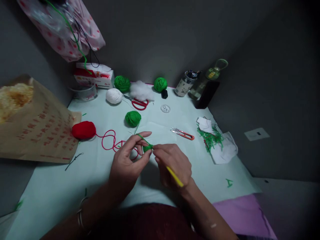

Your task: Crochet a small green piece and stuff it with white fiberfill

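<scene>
Head view: left hand (128, 160) is pinched on the small green piece (147, 148), thumb below, which sits just above the surface (87, 173), between the two hands. Right hand (173, 163) is clamped on a yellow-handled tool (175, 176), its tip hidden at the piece. Green strand (143, 137) runs from the green ball (133, 119) past the left index finger to the piece.

To work this well: keep the pinch close to the working edge, hold light, even tension on the strand, turn the tool in small moves so loops don't split. Best keep the red strand (107, 140), looped behind the left hand, out of the work.

Pose: forearms (100, 200) come in from the lower edge and converge; left index finger reaches out over the piece, right fingers curl around the tool, handle slanting back toward the right wrist. Fingertips of both hands nearly meet.
</scene>
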Tool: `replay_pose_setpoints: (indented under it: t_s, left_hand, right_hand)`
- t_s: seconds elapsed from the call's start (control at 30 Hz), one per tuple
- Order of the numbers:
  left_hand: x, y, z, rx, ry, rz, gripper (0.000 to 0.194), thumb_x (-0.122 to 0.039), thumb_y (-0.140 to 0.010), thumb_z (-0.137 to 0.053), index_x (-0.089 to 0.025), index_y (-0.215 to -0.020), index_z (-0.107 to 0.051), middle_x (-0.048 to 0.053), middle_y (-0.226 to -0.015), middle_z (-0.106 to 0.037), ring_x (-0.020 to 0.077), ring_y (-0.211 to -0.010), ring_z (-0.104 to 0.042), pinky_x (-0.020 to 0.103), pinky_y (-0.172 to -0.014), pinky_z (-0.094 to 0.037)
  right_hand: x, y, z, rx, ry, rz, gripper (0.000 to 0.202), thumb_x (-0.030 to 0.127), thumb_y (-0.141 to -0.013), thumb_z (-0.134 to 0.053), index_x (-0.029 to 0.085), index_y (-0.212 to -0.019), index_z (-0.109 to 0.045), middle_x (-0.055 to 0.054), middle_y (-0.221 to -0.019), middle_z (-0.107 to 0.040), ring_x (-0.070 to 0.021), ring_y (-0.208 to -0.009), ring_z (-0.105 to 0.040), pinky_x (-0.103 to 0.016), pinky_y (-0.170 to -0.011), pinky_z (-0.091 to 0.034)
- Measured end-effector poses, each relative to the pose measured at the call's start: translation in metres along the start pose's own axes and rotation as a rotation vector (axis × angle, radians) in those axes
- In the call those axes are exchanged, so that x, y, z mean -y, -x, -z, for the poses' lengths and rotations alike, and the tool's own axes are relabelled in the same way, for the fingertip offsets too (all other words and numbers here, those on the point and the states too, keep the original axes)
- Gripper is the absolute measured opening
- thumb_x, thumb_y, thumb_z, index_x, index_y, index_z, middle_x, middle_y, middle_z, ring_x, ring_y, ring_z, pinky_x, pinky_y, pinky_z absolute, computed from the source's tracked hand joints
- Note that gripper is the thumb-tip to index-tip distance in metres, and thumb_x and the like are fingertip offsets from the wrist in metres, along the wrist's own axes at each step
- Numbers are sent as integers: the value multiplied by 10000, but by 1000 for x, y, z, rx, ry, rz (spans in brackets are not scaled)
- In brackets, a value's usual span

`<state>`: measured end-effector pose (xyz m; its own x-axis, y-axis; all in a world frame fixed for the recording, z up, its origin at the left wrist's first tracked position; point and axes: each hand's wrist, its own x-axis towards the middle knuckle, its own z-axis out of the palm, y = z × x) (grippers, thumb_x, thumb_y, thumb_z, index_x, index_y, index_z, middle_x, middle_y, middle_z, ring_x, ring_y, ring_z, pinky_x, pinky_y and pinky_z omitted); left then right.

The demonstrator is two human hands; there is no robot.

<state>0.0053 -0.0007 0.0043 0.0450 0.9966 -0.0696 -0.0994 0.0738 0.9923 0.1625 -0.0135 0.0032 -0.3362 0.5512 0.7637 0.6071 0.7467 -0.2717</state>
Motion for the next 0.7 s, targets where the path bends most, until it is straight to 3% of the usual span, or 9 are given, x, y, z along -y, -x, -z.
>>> replay_pose_setpoints:
  t_s: [0.1,0.17,0.23,0.3,0.4,0.5,0.6,0.7]
  left_hand:
    - [0,-1,1,164,332,209,501,-202,-783,-777,-220,-1273,-675,-34,-794,-586,66,-597,-439,205,-650,-430]
    - [-2,-5,4,279,532,381,511,-233,-797,-783,-188,-1293,-670,-77,-680,-527,20,-470,-281,191,-628,-439]
    - [-5,-8,7,307,608,460,470,-224,-810,-775,-162,-1268,-688,-110,-593,-458,6,-435,-187,197,-669,-465]
    - [-7,-9,8,292,611,441,446,-203,-808,-770,-172,-1247,-701,-108,-588,-463,6,-437,-209,217,-715,-481]
    - [-8,-8,8,302,542,368,427,-215,-778,-794,-199,-1200,-727,-48,-732,-584,21,-478,-281,200,-571,-400]
    - [-9,-6,7,322,469,333,422,-253,-755,-813,-199,-1167,-741,2,-811,-618,64,-562,-381,218,-500,-293]
    - [-11,-6,8,279,429,321,422,-255,-753,-810,-195,-1164,-738,6,-790,-584,103,-656,-451,234,-554,-313]
    - [-13,-6,9,244,416,320,415,-241,-766,-794,-198,-1174,-734,0,-802,-559,94,-652,-422,239,-565,-303]
  right_hand:
    - [1,4,-1,-7,137,17,278,113,-932,-601,194,-1186,-679,-112,-1037,-737,-221,-954,-694,-367,-760,-606]
    - [1,4,1,-66,-13,-127,282,111,-939,-593,236,-1171,-694,-78,-1031,-734,-204,-945,-693,-363,-761,-602]
    - [1,1,3,-147,-284,-338,253,120,-963,-545,244,-1102,-717,-54,-960,-731,-185,-870,-682,-356,-727,-591]
    - [-1,-3,3,-203,-536,-503,231,157,-979,-528,246,-1017,-738,-38,-891,-721,-175,-808,-667,-345,-685,-577]
    - [-4,-6,1,-190,-722,-593,195,197,-975,-568,250,-981,-756,-41,-926,-733,-178,-862,-674,-345,-728,-572]
    - [-4,-5,-1,-139,-776,-653,204,186,-981,-569,252,-1012,-760,-37,-942,-737,-168,-865,-683,-341,-760,-569]
    - [-2,-4,0,-207,-769,-679,213,186,-987,-557,253,-993,-759,-25,-888,-714,-150,-782,-661,-322,-703,-557]
    - [-1,-5,2,-240,-751,-653,208,189,-982,-561,255,-974,-759,-28,-879,-710,-155,-775,-646,-326,-689,-552]
